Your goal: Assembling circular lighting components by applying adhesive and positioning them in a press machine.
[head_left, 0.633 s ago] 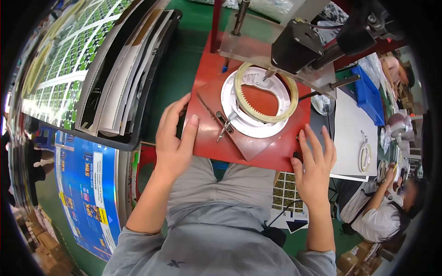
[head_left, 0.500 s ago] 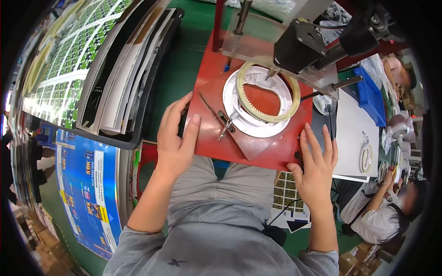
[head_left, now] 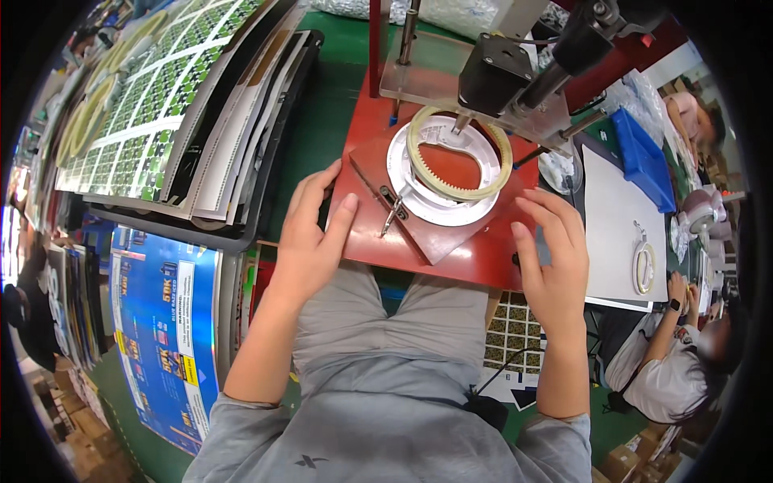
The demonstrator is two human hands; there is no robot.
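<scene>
My left hand (head_left: pixel 316 233) rests at the left edge of a red machine base (head_left: pixel 362 233), thumb and fingers apart, holding nothing. At the base's right edge is my right hand (head_left: pixel 557 262), also open, its fingers spread and its thumb up over the edge. Between them, a white plastic ring (head_left: pixel 397 171) lies on a dark red fixture plate (head_left: pixel 419 243). A cream ring with inner teeth (head_left: pixel 506 173) sits tilted above it. At the fixture's left side is a small metal clamp (head_left: pixel 392 216). Above the rings hang a clear plate (head_left: pixel 431 87) and a black motor block (head_left: pixel 493 72).
A black tray (head_left: pixel 233 240) of stacked sheets stands on the left, above blue printed sheets (head_left: pixel 169 322). On the right are a blue bin (head_left: pixel 642 161) and a small ring part (head_left: pixel 644 267) on white board (head_left: pixel 616 225). Another person (head_left: pixel 664 378) sits at the far right.
My right hand has shifted up, its fingers now nearer the base's right side. The left hand stays at the left edge, and the whole view has moved slightly.
</scene>
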